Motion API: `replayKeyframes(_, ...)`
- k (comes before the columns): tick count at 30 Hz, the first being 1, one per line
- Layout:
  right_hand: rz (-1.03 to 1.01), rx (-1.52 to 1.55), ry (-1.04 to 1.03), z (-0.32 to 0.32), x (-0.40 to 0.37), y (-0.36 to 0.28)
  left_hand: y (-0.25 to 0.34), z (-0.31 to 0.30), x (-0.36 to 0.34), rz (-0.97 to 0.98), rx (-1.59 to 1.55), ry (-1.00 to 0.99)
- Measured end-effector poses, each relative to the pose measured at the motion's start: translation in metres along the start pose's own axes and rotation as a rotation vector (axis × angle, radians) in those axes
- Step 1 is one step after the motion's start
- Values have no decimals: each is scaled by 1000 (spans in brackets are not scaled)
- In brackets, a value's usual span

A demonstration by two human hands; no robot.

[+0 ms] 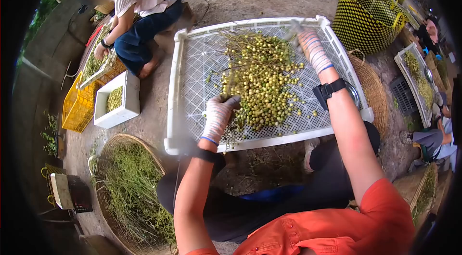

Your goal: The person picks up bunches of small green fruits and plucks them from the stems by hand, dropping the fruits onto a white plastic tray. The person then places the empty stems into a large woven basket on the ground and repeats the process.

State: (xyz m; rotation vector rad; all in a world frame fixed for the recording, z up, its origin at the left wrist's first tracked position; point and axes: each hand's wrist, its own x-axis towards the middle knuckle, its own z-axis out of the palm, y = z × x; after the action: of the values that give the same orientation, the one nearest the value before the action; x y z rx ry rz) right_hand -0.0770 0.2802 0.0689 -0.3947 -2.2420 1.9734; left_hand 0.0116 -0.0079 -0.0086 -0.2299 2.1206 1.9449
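Plainly, our left hand (217, 116), in a speckled work glove, is clenched round the stalk end of a fruiting bunch (260, 79). The bunch lies across the middle of the frame on the mesh floor of a white tray (179, 86), its twigs fanning toward the upper centre. Our right hand (312, 48), also gloved, is raised over the far side of the bunch at upper centre-right. It is blurred there, so we cannot tell whether its fingers are closed on a twig or merely spread above it.

We judge the bunch light and springy: thin, wiry stems carrying many small round yellow-green berries. The berries look firm but loosely attached. Loose berries (288, 110) already lie scattered on the mesh beside the bunch and would roll at a touch. The sound place to hold is where the left hand has it, on the gathered bare stalks at the near end. Squeezing the berry-laden part would probably bruise the fruit or knock it off. The tips will bend rather than snap, we think.

At lower left of the frame a round woven basket (130, 192) holds stripped green stems. Above it stand a white box (126, 106) with berries inside and a yellow crate (77, 108). A black-and-yellow chequered basket (365, 14) sits at upper right, and another person (144, 0) crouches at upper left over a tray of their own.
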Motion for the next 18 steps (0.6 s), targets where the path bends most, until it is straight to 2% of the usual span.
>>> replayKeyframes(1,1,-2,13,-3,-8,-3,2,1,5,20,-128,10)
replayKeyframes(3,-89,-174,-331,-1,-25,-4,10,6,10,68,-247,-15)
replayKeyframes(5,137,-359,-476,19,-27,-6,26,13,6,120,-208,-83)
replayKeyframes(7,-75,-655,-636,35,-51,-4,38,21,2,172,-239,-153)
replayKeyframes(9,-486,-958,-777,53,-64,3,45,26,0,189,-171,-198)
replayKeyframes(10,-554,-1132,-747,63,-79,-3,46,28,-2,222,-113,-243)
replayKeyframes(11,-639,-1062,-769,68,-85,3,44,30,-4,215,-110,-245)
replayKeyframes(13,-468,-1102,-771,75,-84,6,42,31,-8,185,-205,-207)
replayKeyframes(16,-401,-1014,-829,76,-82,11,36,27,-4,226,-136,-126)
replayKeyframes(18,-449,-1020,-851,78,-77,16,36,24,-7,231,-181,-52)
